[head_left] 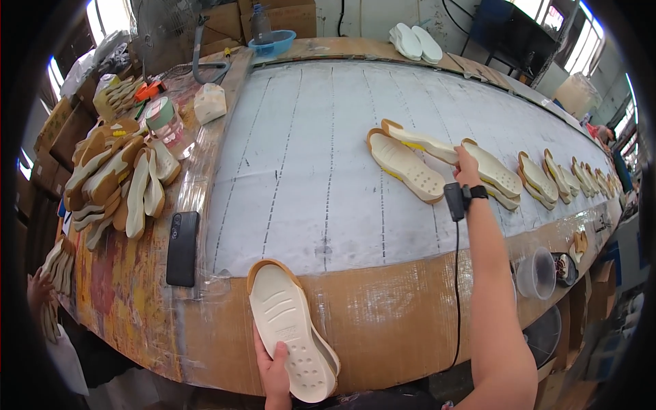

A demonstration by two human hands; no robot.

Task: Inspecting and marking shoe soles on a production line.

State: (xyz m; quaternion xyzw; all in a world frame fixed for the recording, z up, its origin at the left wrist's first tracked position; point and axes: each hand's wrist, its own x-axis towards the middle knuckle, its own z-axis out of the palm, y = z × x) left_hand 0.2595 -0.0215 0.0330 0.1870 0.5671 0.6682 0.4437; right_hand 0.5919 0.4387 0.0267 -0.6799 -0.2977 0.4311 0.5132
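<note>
At the near edge of the table, my left hand [275,372] grips a cream shoe sole [281,307] with a tan heel rim, thumb on its top face. A second edge shows beneath it, perhaps another sole. My right hand [467,167], arm stretched forward over the white sheet, has its fingers closed on the narrow end of another cream sole [425,141], tilted on its side. Directly beside that one lies a flat sole [406,167] with holes at its front. To the right of my hand rests a stacked pair of soles [490,171].
A row of soles [536,179] runs off right along the white sheet [307,157]. At left are a sole heap [109,171], a phone [182,249], a lidded jar [171,130] and another person's hand [39,290]. A clear tub [536,273] stands at the right edge.
</note>
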